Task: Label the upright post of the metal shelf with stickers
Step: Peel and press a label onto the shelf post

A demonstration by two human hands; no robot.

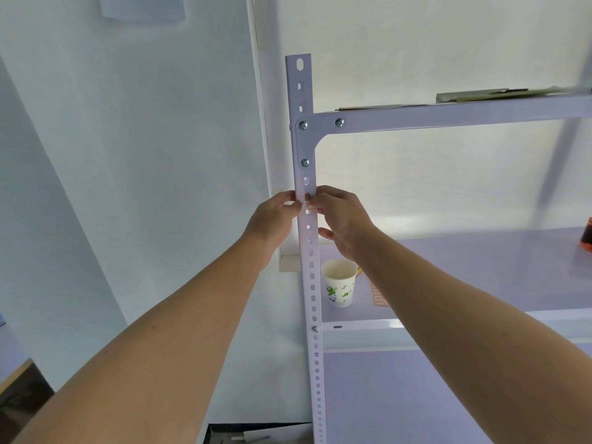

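Okay, your left hand (275,216) and right hand (342,219) both pinch one small sticker (308,205) onto the post (312,283), below the bracket (304,139). No other labels visible, so likely early.

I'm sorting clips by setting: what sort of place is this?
Probably a storeroom or office corner: a white slotted metal shelf post stands by plain white walls, and a paper cup sits on its shelf board.
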